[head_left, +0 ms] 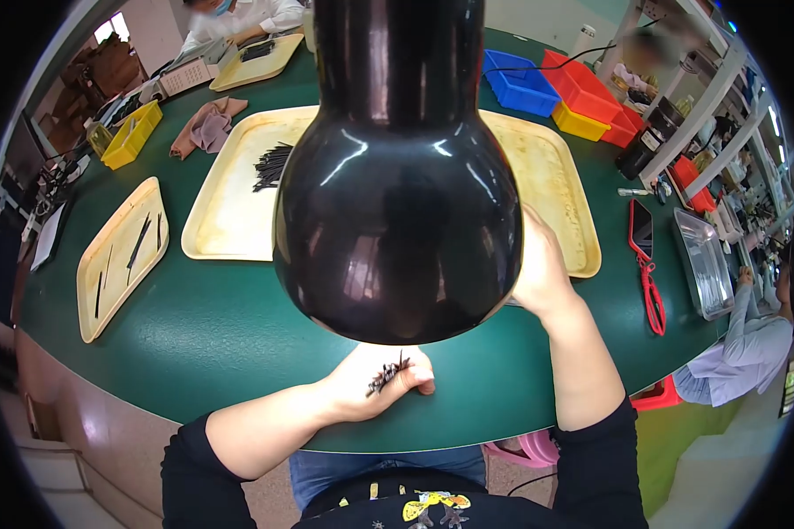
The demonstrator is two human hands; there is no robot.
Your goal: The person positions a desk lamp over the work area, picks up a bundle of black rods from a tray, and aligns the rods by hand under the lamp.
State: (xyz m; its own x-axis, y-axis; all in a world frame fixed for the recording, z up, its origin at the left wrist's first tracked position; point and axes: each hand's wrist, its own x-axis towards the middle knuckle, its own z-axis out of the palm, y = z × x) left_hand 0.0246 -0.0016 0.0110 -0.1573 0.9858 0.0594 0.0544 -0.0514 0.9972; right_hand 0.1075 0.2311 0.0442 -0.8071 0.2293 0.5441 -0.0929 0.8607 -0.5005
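Observation:
My left hand point(362, 375) is near the front edge of the green table, closed around a bundle of thin black rods point(387, 377). Their ends poke out beside my thumb; what kind of part they are I cannot make out. My right hand point(540, 264) reaches forward at the right side of the black lamp head point(397, 238). The lamp covers its fingers, so whatever they hold or touch is hidden. Behind the lamp lies a large cream tray point(225, 234), with a pile of thin black rods point(272, 167) on its left part.
A smaller cream tray point(88, 309) with several thin dark rods is at the left. Blue point(522, 86) and red bins point(582, 88) stand at the back right. A phone point(641, 231) and a clear plastic box point(706, 264) lie right. A co-worker point(247, 19) sits across the table.

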